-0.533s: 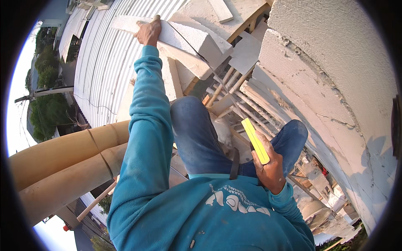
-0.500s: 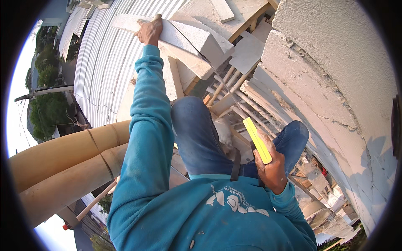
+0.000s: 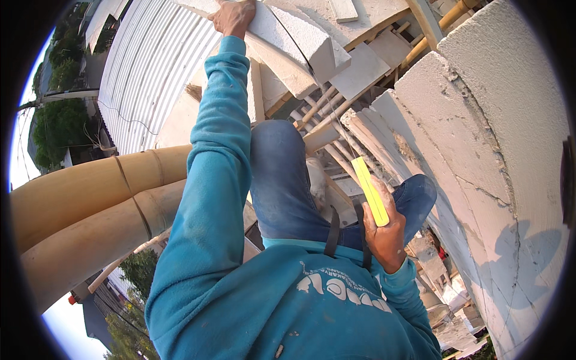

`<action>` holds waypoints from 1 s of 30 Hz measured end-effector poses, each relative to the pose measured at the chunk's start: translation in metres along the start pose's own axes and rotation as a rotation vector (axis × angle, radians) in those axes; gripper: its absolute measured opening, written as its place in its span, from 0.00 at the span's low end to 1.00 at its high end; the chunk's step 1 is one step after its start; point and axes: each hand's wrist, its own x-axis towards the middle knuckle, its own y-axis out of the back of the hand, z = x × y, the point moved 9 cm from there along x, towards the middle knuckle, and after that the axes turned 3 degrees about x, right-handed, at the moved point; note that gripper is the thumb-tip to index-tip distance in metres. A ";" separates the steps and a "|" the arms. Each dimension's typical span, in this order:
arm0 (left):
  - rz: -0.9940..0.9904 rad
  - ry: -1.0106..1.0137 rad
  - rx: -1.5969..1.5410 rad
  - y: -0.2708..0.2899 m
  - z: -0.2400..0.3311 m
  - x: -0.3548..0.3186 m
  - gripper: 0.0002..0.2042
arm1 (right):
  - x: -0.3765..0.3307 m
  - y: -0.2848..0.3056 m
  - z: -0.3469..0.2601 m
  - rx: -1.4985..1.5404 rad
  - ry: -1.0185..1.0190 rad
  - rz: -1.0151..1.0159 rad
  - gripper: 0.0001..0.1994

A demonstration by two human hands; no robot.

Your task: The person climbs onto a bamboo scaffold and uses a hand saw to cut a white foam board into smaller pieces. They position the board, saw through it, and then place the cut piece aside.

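My left hand (image 3: pixel 235 18) is closed over the top of a long white masonry block (image 3: pixel 281 45) near the upper edge of the view, arm stretched forward. My right hand (image 3: pixel 387 237), low near my right knee, grips the yellow handle of a hand saw (image 3: pixel 371 192). The saw's thin blade shows nearly edge-on as a dark line running from the handle up to the block. There it lies along a narrow dark slit in the block's upper face. How deep the blade sits is hidden.
Thick bamboo poles (image 3: pixel 96 186) cross at my left, with a corrugated roof (image 3: pixel 159 66) beyond. A rough block wall (image 3: pixel 480 132) rises close on my right. Thin bamboo poles (image 3: pixel 327 111) and a grey board (image 3: pixel 360 69) lie ahead, below the block. Rubble (image 3: pixel 453 312) lies at lower right.
The view has tilted and shifted, so the block and my left hand sit higher and farther right in it. The saw handle is slightly closer to the block. Both hands keep their hold.
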 end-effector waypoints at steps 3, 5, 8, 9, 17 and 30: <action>-0.001 -0.020 -0.004 -0.005 0.004 -0.007 0.50 | 0.054 -0.021 0.014 0.035 0.070 0.027 0.25; -0.005 -0.053 -0.022 -0.009 0.015 -0.005 0.50 | 0.130 -0.054 0.018 -0.010 -0.028 -0.024 0.23; -0.013 -0.048 -0.012 -0.011 0.010 -0.005 0.50 | 0.136 -0.048 0.018 0.004 0.158 0.075 0.22; -0.006 -0.054 -0.025 -0.001 0.013 0.002 0.50 | 0.141 -0.054 0.016 -0.042 0.066 0.036 0.22; 0.004 -0.058 0.000 0.005 -0.001 -0.013 0.50 | 0.014 0.004 0.014 0.097 -0.014 -0.002 0.25; 0.020 -0.075 0.003 0.013 -0.009 -0.013 0.50 | -0.017 0.002 0.013 -0.065 0.040 0.002 0.23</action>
